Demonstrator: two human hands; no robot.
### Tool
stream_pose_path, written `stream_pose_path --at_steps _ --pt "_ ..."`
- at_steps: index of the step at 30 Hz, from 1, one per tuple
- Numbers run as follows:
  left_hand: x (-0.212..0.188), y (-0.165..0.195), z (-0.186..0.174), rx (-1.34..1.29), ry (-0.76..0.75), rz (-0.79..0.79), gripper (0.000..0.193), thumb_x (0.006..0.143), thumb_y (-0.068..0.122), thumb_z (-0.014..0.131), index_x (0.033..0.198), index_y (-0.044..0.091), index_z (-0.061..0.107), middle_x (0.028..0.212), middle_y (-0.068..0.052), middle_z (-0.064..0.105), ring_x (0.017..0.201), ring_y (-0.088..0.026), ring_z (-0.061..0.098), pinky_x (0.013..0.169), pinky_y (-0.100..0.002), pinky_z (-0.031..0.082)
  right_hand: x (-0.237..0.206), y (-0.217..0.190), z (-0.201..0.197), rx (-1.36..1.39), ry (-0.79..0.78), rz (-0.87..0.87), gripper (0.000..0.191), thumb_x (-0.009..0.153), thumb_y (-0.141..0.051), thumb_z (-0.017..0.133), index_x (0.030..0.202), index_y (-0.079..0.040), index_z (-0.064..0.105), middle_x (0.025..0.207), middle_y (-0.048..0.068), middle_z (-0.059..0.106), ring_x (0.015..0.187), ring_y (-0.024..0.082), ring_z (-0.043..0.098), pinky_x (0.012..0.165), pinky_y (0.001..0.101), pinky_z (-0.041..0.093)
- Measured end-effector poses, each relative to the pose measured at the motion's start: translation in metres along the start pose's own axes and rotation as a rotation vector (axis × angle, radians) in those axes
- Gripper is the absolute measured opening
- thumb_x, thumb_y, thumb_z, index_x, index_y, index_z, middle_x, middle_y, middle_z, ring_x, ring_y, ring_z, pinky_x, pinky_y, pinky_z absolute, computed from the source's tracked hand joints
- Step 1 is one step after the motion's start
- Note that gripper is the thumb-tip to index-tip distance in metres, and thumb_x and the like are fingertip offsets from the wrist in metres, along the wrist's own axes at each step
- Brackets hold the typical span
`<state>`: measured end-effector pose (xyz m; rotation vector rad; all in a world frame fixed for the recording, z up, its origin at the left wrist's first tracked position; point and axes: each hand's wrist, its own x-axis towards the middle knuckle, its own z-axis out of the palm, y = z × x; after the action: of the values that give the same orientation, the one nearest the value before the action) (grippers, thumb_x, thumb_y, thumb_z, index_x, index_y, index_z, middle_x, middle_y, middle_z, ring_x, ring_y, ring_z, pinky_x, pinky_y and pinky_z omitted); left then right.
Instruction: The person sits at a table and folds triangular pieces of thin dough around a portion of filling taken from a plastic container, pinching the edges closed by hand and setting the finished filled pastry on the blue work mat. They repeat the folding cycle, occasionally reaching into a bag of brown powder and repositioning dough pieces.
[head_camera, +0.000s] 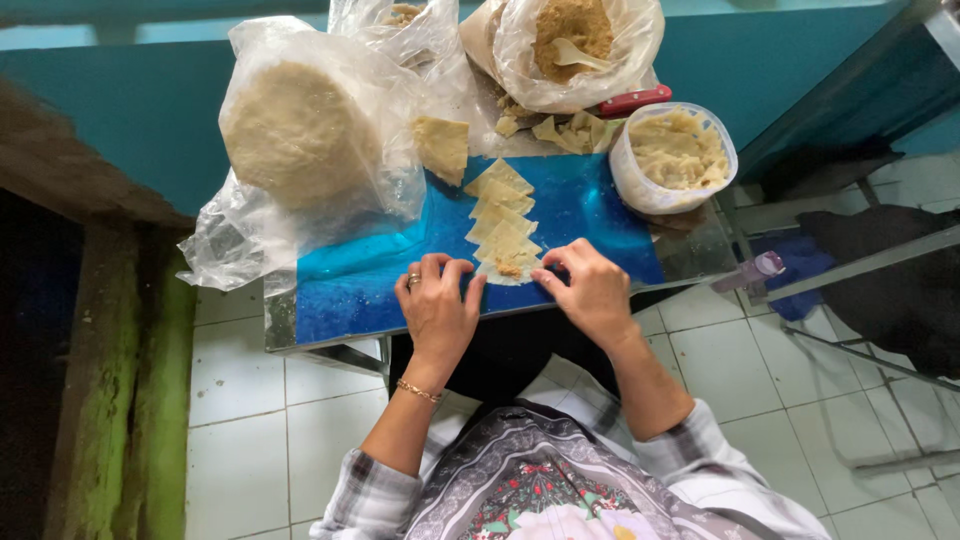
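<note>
A row of several pale dough wrappers (500, 205) lies overlapped on a blue board (370, 275). The nearest wrapper (508, 268) carries a small heap of brown filling. My left hand (438, 308), with a ring and a bracelet, pinches that wrapper's left edge. My right hand (592, 290) pinches its right edge. Both hands rest on the board's near side.
A big disc of dough in clear plastic (300, 135) sits at the left. A bag of brown filling with a white spoon (572, 45) stands at the back. A round tub of wrappers (675, 155) stands on the right, a red-handled knife (633, 100) behind it. White tiled floor lies below.
</note>
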<state>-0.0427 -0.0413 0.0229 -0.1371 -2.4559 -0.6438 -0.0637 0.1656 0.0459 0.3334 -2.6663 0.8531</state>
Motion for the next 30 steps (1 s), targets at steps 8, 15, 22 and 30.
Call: stream_pose_path --at_steps 8,15,22,30 --pt "0.003 0.018 0.010 -0.083 -0.086 -0.030 0.012 0.086 0.019 0.076 0.088 0.012 0.067 0.095 -0.005 0.066 0.095 -0.028 0.061 0.081 -0.044 0.044 -0.002 0.013 0.006 0.199 -0.037 0.086 0.017 0.085 -0.024 0.079 0.091 -0.011 0.070 0.089 0.002 0.069 0.062 0.017 0.066 0.060 0.0329 0.054" --pt "0.002 0.019 0.013 -0.303 -0.088 0.007 0.009 0.091 0.011 0.072 0.096 0.008 0.065 0.092 -0.007 0.071 0.085 -0.026 0.067 0.076 -0.041 0.049 -0.010 0.011 0.010 0.345 0.004 0.066 0.014 0.087 -0.017 0.078 0.097 -0.011 0.072 0.090 0.003 0.074 0.066 0.016 0.069 0.061 0.0315 0.055" --pt "0.000 0.019 0.012 -0.250 -0.069 0.233 0.020 0.089 0.008 0.072 0.107 0.008 0.065 0.100 -0.007 0.070 0.094 -0.028 0.065 0.081 -0.040 0.051 -0.018 0.001 0.020 0.371 0.068 -0.062 0.017 0.088 -0.007 0.075 0.105 -0.010 0.072 0.094 0.007 0.071 0.077 0.019 0.070 0.065 0.0319 0.057" --pt "0.007 0.004 0.018 -0.264 -0.158 0.329 0.012 0.089 0.007 0.073 0.097 0.008 0.065 0.099 -0.008 0.069 0.092 -0.030 0.063 0.082 -0.040 0.053 -0.007 0.011 0.019 0.178 0.041 -0.436 0.032 0.082 -0.013 0.080 0.113 -0.007 0.073 0.105 0.007 0.073 0.094 0.028 0.066 0.083 0.0400 0.053"
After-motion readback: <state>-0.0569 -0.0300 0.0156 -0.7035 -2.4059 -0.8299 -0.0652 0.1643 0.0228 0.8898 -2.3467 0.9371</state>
